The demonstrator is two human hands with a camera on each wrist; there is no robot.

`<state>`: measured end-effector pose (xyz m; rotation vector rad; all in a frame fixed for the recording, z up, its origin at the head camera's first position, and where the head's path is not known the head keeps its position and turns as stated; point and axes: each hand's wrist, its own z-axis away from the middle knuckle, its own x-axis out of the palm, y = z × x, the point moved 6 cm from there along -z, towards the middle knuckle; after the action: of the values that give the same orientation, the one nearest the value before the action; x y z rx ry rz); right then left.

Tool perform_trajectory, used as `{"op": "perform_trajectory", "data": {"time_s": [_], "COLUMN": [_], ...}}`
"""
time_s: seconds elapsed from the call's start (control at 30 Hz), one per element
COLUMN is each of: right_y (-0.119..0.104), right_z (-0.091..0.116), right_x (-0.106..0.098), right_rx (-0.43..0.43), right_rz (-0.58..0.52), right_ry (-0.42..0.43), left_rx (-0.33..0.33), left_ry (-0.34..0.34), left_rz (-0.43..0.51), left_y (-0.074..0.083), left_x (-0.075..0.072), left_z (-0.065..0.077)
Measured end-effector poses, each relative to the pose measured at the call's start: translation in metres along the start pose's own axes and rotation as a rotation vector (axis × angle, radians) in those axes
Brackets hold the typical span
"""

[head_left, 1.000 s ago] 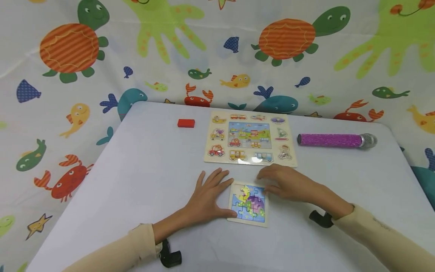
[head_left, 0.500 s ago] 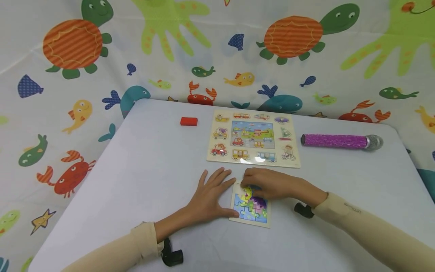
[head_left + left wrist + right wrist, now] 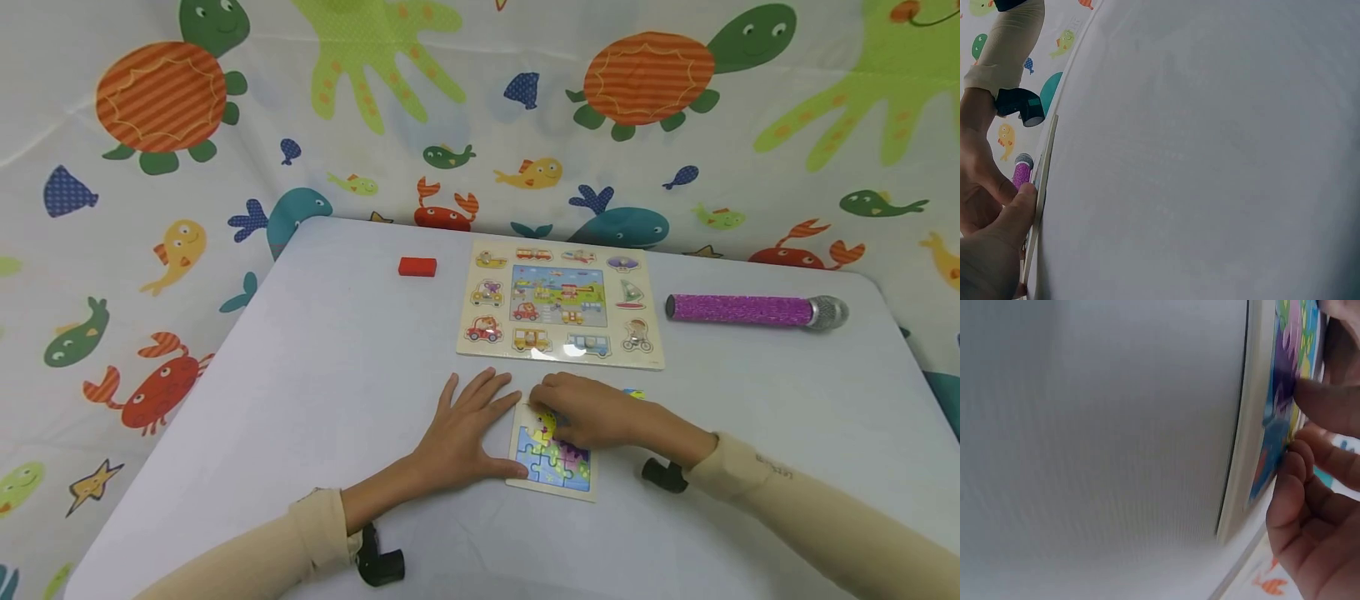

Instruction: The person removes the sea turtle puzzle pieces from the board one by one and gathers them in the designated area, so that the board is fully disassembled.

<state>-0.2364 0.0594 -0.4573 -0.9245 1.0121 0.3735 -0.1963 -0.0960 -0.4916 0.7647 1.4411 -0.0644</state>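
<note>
A small square jigsaw puzzle [image 3: 551, 471] in a pale wooden frame lies on the white table, a yellow, purple and blue picture in it. My left hand [image 3: 457, 437] is spread along its left side, thumb on the lower left of the frame and index finger at the upper left corner. Over the puzzle's upper part, my right hand [image 3: 588, 412] curls its fingers and pinches at a puzzle piece [image 3: 1294, 422], mostly hidden by thumb and fingertips. Behind the right wrist, a bit of a colourful flat piece [image 3: 634, 393] shows on the table.
Farther back lies a larger wooden vehicle puzzle board [image 3: 558, 304]. A red block [image 3: 417, 267] is at its left, and a purple glittery microphone [image 3: 753, 311] at its right. A cloth printed with sea animals hangs behind the white table [image 3: 337, 333].
From the puzzle's right edge, my right hand has moved left over its top, then settled there with small finger movement. The colourful piece behind the wrist has come into view. My left hand stays put.
</note>
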Motion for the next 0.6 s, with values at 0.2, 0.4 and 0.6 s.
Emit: {"op": "perform_trajectory", "data": {"time_s": [0.2, 0.4, 0.6], "right_y": [0.0035, 0.0086, 0.004], "right_z": [0.0009, -0.0014, -0.0059], "right_x": [0.0011, -0.0023, -0.0026], "right_rx": [-0.02, -0.071, -0.12], "right_rz": [0.004, 0.019, -0.009], "right_ry": [-0.023, -0.052, -0.058], "left_rx": [0.006, 0.014, 0.01], "left_ry": [0.003, 0.006, 0.003], "left_rz": [0.001, 0.004, 0.003], "left_y": [0.0003, 0.0013, 0.0011], "left_x": [-0.0005, -0.0014, -0.0019], "left_z": [0.0, 0.0002, 0.0006]}}
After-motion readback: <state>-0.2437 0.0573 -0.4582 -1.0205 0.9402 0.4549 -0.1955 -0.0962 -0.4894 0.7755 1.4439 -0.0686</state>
